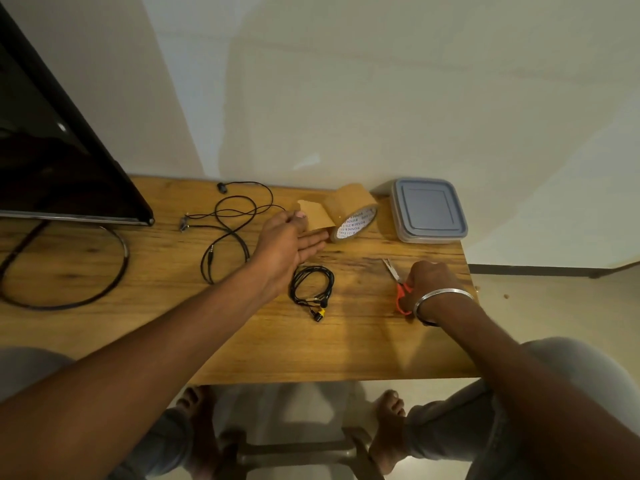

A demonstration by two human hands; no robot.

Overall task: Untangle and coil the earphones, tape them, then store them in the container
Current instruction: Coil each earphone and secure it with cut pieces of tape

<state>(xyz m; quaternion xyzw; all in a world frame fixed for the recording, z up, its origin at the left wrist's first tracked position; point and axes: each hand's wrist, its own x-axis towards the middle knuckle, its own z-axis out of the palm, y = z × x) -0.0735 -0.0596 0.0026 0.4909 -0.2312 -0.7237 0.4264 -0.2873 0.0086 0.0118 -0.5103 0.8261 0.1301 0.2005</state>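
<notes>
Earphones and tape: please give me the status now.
Left hand pulls the tape strip off the roll. Right hand grips scissors. Coiled earphones untaped; container lidded. Nothing obstructs.

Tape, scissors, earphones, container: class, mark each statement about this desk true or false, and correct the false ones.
1. The left hand pinches the free end of the tape roll. True.
2. The right hand is on the orange-handled scissors. True.
3. The container stands open. False: its lid is on.
4. The coiled earphones lie inside the container. False: they lie on the table.
5. A second, loose earphone cable lies uncoiled near the monitor. True.
</notes>
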